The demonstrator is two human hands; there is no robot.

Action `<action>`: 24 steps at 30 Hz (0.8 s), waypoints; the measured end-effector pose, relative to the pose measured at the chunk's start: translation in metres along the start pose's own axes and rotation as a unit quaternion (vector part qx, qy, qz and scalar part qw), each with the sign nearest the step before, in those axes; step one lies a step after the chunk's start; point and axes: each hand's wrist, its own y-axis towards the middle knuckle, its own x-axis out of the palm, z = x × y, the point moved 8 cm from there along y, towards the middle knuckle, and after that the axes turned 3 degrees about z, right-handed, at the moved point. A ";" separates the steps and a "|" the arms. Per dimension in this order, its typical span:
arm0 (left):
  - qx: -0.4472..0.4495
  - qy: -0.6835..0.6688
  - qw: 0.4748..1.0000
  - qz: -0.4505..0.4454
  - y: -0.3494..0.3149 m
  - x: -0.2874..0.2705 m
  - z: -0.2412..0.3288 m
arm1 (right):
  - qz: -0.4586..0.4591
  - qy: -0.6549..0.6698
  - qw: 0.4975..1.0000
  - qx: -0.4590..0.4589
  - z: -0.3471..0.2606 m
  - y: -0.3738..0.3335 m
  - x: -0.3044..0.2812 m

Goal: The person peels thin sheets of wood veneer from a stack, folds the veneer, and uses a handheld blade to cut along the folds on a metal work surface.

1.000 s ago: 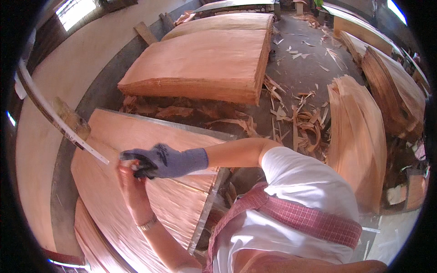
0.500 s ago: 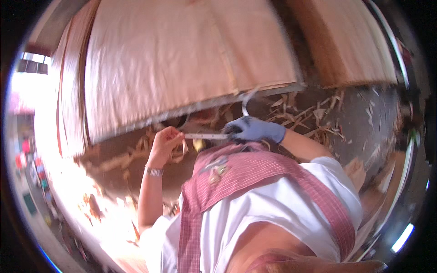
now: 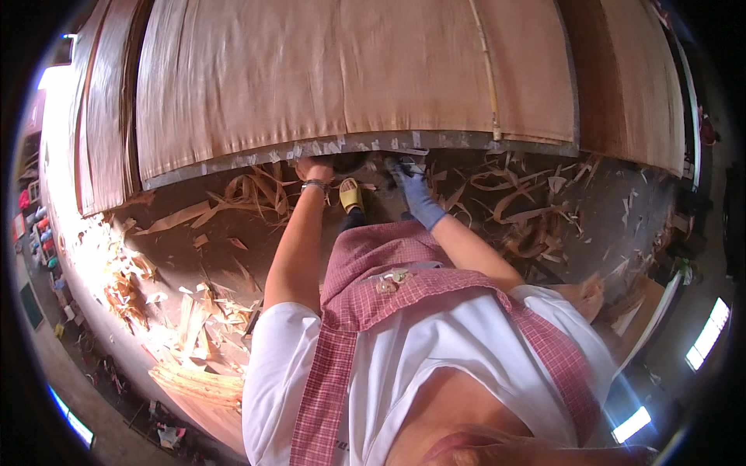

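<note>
Both hands reach down to the near edge of the veneer stack (image 3: 357,85) on the counter (image 3: 256,158). Left hand (image 3: 315,168) is bare, with a bracelet at the wrist, and touches the metal edge; its grip cannot be told. Right hand (image 3: 410,180) wears a blue glove, just beside the same edge, fingers hidden (closure cannot be told). Hands sit near each other, apart. A yellow sandal (image 3: 351,194) lies between them on the floor (image 3: 606,210), among veneer scraps (image 3: 249,194). A thin stick (image 3: 486,70) lies across the stack.
</note>
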 end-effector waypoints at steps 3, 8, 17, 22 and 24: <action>0.064 0.095 0.986 0.117 0.010 0.004 -0.043 | 0.017 0.038 0.992 -0.123 -0.002 0.024 0.070; 0.029 0.276 0.960 -0.027 0.010 0.000 -0.057 | 0.002 -0.080 0.989 -0.128 0.026 0.048 0.102; -0.247 0.398 0.827 0.310 -0.133 -0.403 -0.346 | 0.116 0.073 0.970 -0.203 0.043 0.081 0.079; -0.059 -0.116 0.991 0.039 -0.149 -0.272 -0.180 | -0.246 0.019 0.969 -0.004 0.028 -0.015 0.097; -0.067 -0.234 0.967 -0.072 -0.161 -0.218 -0.047 | -0.323 0.040 0.944 -0.055 -0.053 -0.057 0.106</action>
